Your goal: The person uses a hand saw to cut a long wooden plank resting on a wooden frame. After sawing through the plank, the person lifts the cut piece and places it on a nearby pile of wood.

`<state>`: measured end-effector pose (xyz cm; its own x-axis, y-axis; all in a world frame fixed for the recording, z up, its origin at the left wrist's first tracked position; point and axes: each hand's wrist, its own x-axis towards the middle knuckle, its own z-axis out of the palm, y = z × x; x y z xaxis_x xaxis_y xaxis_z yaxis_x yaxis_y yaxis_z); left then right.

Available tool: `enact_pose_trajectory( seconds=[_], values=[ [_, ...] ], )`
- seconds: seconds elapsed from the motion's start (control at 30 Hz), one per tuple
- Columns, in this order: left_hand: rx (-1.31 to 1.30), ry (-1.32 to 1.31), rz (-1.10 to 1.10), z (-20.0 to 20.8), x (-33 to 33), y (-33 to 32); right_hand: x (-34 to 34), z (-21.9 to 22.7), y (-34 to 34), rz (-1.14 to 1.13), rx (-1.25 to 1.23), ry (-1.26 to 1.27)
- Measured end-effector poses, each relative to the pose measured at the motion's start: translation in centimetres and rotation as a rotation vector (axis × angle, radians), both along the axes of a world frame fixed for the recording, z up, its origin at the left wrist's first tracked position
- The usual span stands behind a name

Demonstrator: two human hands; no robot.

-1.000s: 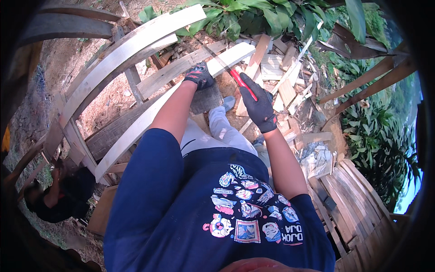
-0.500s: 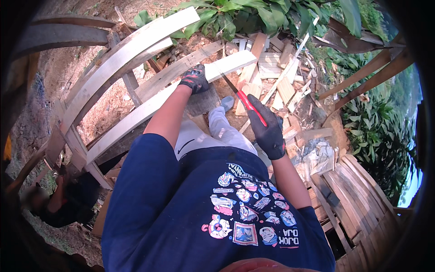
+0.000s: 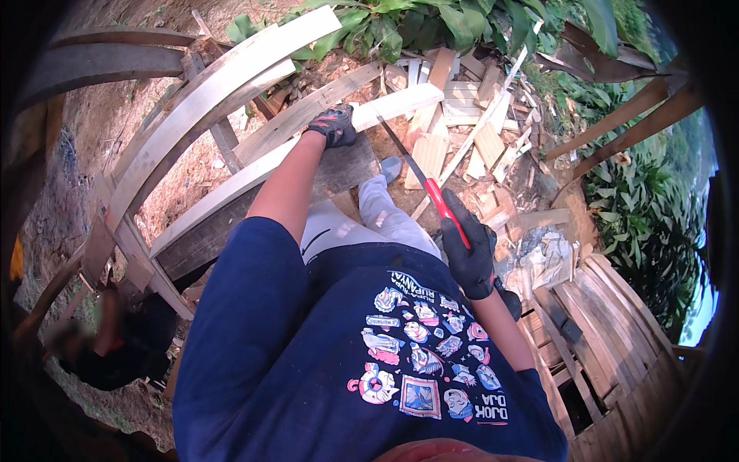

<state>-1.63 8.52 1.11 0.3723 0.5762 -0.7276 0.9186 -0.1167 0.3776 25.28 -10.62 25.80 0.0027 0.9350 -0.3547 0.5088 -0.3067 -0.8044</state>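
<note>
A long pale wooden board [image 3: 231, 189] lies on a rough wooden support, its far end sticking out to the upper right. My left hand [image 3: 334, 127], in a black and red glove, is clamped over that board near the far end. In a dark glove, my right hand [image 3: 468, 245] grips the red handle of a handsaw [image 3: 439, 202]. The saw's narrow blade runs up to the board's edge, just to the right of my left hand. Its tip is hard to make out against the wood.
Offcuts and plank pieces [image 3: 462, 115] litter the ground ahead. More boards rest on a frame [image 3: 208, 92] at the left. A stack of planks [image 3: 616, 331] stands at the lower right. Another person [image 3: 123, 339] is at the lower left. Leafy plants [image 3: 416, 19] grow beyond.
My right hand has drawn back toward me and slightly right, pulling the saw, so more blade shows below the board. My left hand stays on the board.
</note>
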Motion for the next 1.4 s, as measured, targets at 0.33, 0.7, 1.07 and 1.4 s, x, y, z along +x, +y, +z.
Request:
enact_pose_trajectory(
  seconds=[0.33, 0.7, 1.07, 1.4],
  values=[
    [-0.047, -0.085, 0.063, -0.3, -0.7, 0.6, -6.9, -6.7, 6.6, 0.062, 0.114, -0.073],
    [-0.118, -0.158, 0.124, -4.0, -1.5, 0.5, -4.0, -0.8, 3.2, -0.038, -0.141, -0.128],
    [-0.236, -0.187, 0.064, -3.0, -2.3, 2.6, -6.0, -5.2, 6.4, 0.016, -0.047, -0.146],
    [-0.125, -0.112, -0.089, 0.6, -1.9, 0.9, -4.2, 6.0, 0.1, -0.119, -0.235, -0.051]
  ],
)
